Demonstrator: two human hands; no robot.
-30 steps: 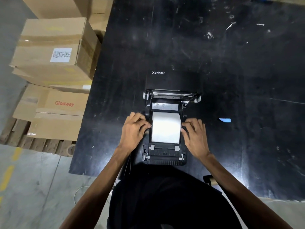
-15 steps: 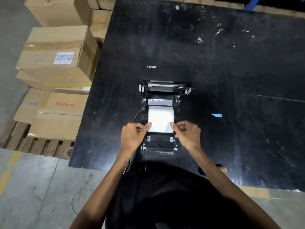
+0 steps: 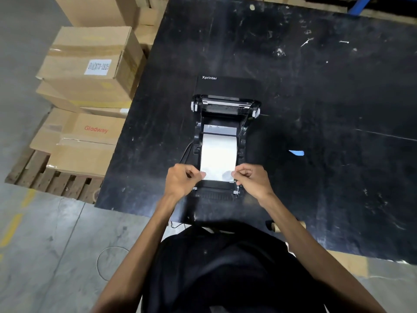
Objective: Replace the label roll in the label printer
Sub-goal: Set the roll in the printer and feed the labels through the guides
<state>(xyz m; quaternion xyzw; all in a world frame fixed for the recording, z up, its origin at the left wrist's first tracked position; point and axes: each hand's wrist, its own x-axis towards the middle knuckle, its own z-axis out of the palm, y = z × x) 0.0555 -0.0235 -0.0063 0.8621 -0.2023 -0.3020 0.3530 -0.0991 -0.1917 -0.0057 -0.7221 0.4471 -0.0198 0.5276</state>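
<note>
The left hand and right hand are each pinching a near corner of the label roll, which is sitting in the open printer on the counter. Keep the paper square between the guides while drawing it forward.

A person in a plain black top, forearms bare to the hands, fills the frame's six o'clock edge.

- Warehouse or packing area: taped cardboard cartons stacked on a wooden pallet
- Bare concrete floor with a yellow painted line
- Scuffed black work surface carrying a label printer
</note>
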